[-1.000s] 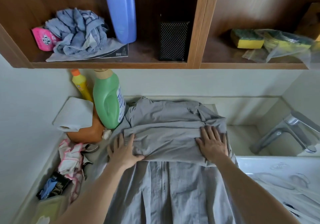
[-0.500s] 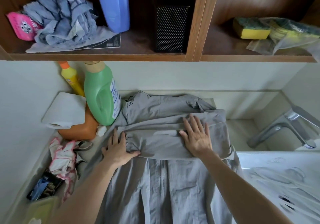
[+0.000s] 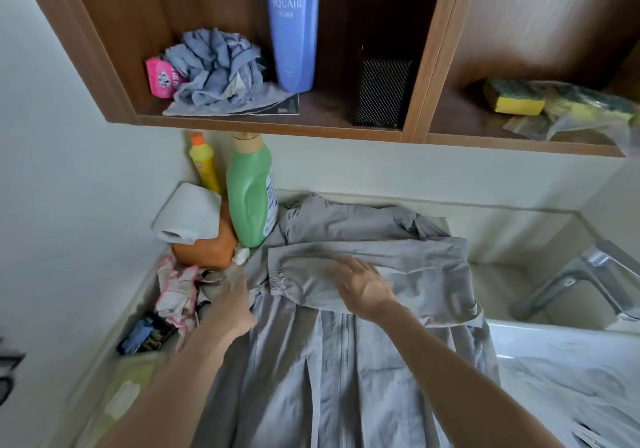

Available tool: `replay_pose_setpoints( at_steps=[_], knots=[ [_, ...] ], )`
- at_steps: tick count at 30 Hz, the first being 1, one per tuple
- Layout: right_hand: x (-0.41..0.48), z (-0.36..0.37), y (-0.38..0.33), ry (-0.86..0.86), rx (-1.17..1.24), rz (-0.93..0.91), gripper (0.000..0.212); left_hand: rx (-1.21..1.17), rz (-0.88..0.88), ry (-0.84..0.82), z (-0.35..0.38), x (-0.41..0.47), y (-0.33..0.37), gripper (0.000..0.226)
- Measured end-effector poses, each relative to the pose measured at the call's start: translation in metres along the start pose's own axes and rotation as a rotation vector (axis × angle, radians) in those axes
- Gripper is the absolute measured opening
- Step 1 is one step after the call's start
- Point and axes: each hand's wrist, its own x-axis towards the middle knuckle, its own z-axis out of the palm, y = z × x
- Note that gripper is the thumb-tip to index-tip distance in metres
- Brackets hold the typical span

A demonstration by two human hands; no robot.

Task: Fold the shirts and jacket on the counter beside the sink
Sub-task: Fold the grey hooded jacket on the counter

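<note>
Spreading relaxed fingers, my right hand (image 3: 363, 285) seems to rest on the folded sleeve (image 3: 415, 267) of the wrinkled grey zipped fabric jacket (image 3: 329, 378); my left hand (image 3: 232, 305) is blurred; grip unclear.

A wooden shelf (image 3: 277, 129) hangs on a pale wall (image 3: 65, 142).

The gray jacket (image 3: 346, 361) lies flat on the counter (image 3: 145, 295), zipper up. One sleeve (image 3: 398, 264) is folded across its top.

Counter (image 3: 147, 288) bears grey jacket (image 3: 346, 361), green bottle (image 3: 247, 201), orange tub (image 3: 204, 252) and, perhaps, crumpled gloves (image 3: 175, 286).
</note>
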Motion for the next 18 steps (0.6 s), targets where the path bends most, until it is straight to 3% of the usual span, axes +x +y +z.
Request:
replay_pose_setpoints(
  at_steps=[3,5,9,13,14,16,18],
  knots=[
    [-0.002,0.007,-0.025,-0.159,0.003,0.025,0.043,0.123,-0.077,0.06,-0.002,-0.023,-0.013,0.053],
    [-0.003,0.005,-0.043,-0.148,0.016,0.009,0.038,0.22,-0.082,0.094,-0.009,-0.037,-0.015,0.027],
    [-0.003,-0.01,-0.09,-0.133,0.307,-0.036,0.03,0.055,0.114,0.222,-0.031,-0.046,-0.006,0.006],
    [-0.003,-0.023,-0.142,-0.477,0.983,0.055,0.066,-0.342,0.185,0.246,-0.06,-0.048,0.024,0.018],
    [-0.002,-0.025,-0.152,-0.495,1.115,0.072,0.072,-0.418,0.201,0.277,-0.067,-0.048,0.031,0.017],
    [0.0,-0.028,-0.161,-0.364,1.314,0.11,0.066,-0.505,0.259,0.297,-0.078,-0.05,0.037,0.02],
    [0.005,-0.033,-0.16,-0.179,1.44,0.175,0.065,-0.626,0.321,0.202,-0.088,-0.056,0.036,0.019]
  ],
)
